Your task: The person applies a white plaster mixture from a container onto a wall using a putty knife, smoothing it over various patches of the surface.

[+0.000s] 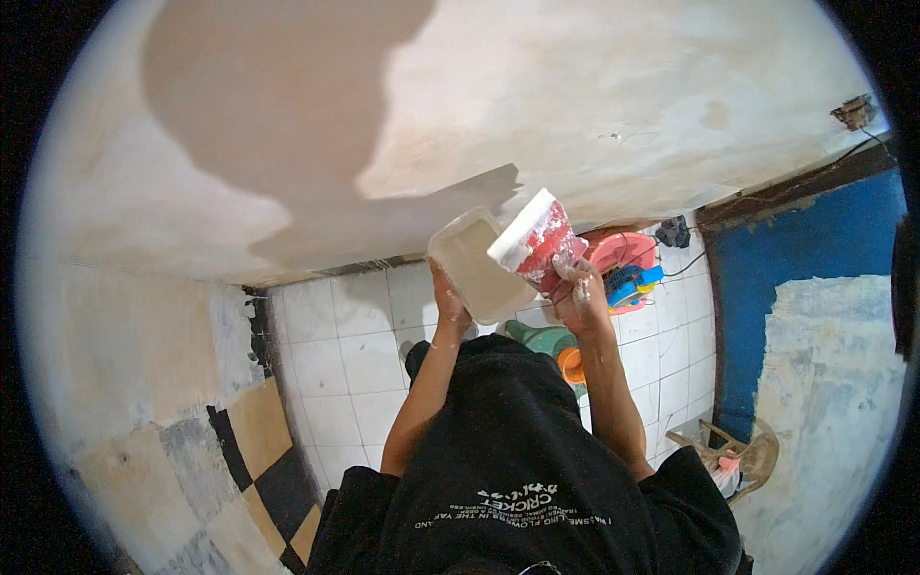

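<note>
My left hand (450,299) is closed around the near left side of a shallow, whitish rectangular plastic tub (482,266), tilted so its broad face shows. What lies inside is hard to make out. In my right hand (581,299) is a red putty scraper (548,238), its wide edge white and its face smeared with white putty. The scraper's wide edge points up and left, beside the tub's right side. White smears mark my right fingers. Both hands are in front of my body, near the pale, patchy plastered wall (613,105).
Behind my right hand, a pink basin (628,247) on the white tiled floor (359,359) holds blue and yellow items. Near my body are a green plastic object (551,340) and an orange container (571,364). A chair (752,455) stands right, by a blue-and-white wall (757,268).
</note>
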`<state>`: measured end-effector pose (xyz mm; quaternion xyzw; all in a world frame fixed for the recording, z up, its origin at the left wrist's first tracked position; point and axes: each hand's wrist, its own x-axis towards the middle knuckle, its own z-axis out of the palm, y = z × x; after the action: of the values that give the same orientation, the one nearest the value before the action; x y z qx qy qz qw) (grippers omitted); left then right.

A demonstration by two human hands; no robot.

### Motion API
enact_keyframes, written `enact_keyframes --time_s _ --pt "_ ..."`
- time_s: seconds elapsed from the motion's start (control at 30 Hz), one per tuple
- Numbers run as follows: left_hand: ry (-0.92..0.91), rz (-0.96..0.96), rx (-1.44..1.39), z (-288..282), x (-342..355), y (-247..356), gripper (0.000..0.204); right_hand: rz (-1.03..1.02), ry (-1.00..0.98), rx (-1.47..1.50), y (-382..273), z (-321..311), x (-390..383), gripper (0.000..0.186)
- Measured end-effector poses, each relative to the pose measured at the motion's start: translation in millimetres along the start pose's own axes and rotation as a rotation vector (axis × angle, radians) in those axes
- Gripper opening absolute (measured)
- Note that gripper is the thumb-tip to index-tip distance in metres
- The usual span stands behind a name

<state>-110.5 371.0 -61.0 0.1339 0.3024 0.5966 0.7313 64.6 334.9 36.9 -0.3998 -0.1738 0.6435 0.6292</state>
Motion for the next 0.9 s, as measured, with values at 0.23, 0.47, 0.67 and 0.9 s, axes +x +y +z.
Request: enact_keyframes --time_s 0.23,0.47,0.67,0.9 --pt "0.225 -0.011 0.007 -49.7 -6.8 8.5 0.075 -0.067 0.127 0.162 19.7 -35.7 49.4 0.024" --pt "0.216 0.086 0.038 -53.7 -31.1 39.0 0.074 -0.268 0.094 -0.174 10.0 -50.2 195.1 0.017" --pt "0.255 0.144 0.000 -66.8 -45.1 32.8 0.074 0.110 0.217 0.091 -49.9 -15.5 215.1 0.019" --pt "0.280 0.200 0.069 -90.3 -49.0 25.3 0.076 0.076 0.286 -0.103 -68.9 -3.7 139.4 0.032"
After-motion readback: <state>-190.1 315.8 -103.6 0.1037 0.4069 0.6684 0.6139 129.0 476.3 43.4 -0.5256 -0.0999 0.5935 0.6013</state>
